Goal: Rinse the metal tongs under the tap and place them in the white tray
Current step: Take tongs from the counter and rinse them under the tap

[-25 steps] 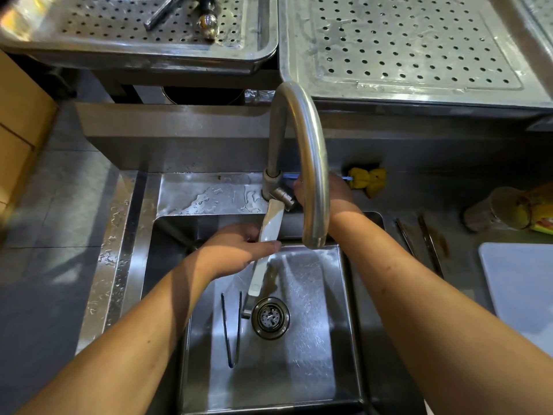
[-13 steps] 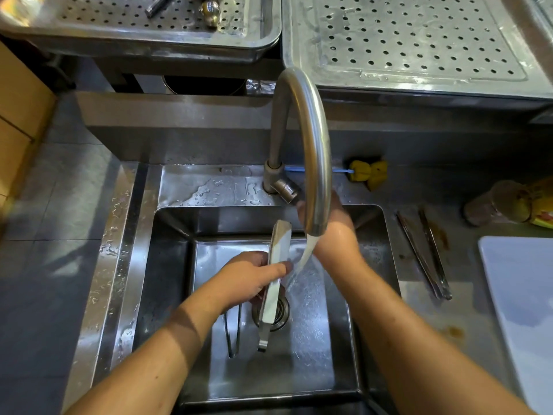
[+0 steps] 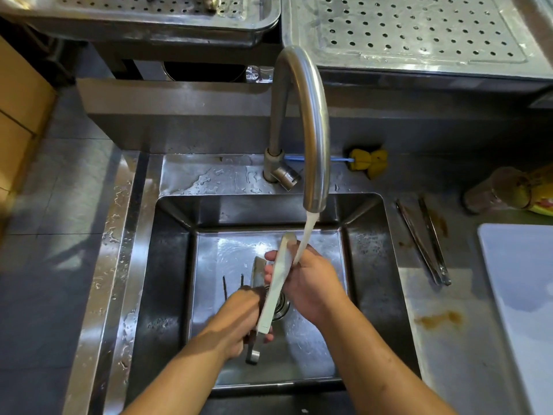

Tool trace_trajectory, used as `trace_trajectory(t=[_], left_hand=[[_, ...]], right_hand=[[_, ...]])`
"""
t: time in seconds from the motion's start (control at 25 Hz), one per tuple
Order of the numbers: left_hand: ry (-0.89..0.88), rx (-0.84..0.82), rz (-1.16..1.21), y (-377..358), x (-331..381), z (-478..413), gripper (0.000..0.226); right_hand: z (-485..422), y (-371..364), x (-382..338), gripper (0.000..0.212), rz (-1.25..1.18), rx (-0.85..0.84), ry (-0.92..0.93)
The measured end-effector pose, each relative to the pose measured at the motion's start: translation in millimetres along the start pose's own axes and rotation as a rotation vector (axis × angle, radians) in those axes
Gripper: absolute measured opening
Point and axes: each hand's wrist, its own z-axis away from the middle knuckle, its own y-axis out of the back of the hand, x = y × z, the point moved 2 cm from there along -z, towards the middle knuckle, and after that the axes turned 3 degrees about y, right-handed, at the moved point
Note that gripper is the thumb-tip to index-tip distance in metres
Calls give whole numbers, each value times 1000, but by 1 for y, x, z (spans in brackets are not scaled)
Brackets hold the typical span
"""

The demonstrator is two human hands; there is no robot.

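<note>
- A wet steel desk [image 3: 449, 354] fills the frame, with a square sink [image 3: 167, 280] sunk into its middle and an arched tap [image 3: 314, 115] rising behind it.
- Water [image 3: 306, 232] runs from the spout onto the upper end of the metal tongs [image 3: 276, 286], which are held tilted over the basin.
- The left hand [image 3: 239, 316] is clenched round the lower end of the tongs. The right hand [image 3: 311, 283] wraps the upper part, its fingertips showing on the far side of the pale arm.
- The tongs' second arm is mostly hidden behind the hands, and the drain [image 3: 282, 308] shows only in part beneath them.
- Two thin dark prongs [image 3: 224, 287] stick out from behind the left hand on the basin floor; what they belong to is hard to make out.
- At the right edge lies the white tray [image 3: 520, 295], cut off by the frame.
- Between sink and tray a second pair of tongs [image 3: 425, 244] lies on the desk, with a brown stain [image 3: 440, 319] below it.
- Behind the tap lies a yellow brush [image 3: 368, 161]; a blurred bottle [image 3: 496, 190] lies on its side at the upper right.
- A perforated steel tray [image 3: 419, 31] spans the top right. Another perforated tray [image 3: 149, 9] at the top left is cut off.
</note>
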Motion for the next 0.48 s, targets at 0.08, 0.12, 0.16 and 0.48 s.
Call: trace_trajectory(t=[0.08,0.12,0.16,0.48], left_hand=[[22,40,36,-1,-5,5,19],[46,53,62,-1,-7,7,19],[67,62,81,-1,-9,9,20],[43,87,119,2,-14,16,29]], right_hand=[[3,-5,6,15,-26,-42,-12],[2,-6,9,16,-28,-30,-18],[0,-7,12,15,-25,4,-32],[-9,3,27,22,-18,121,-74]])
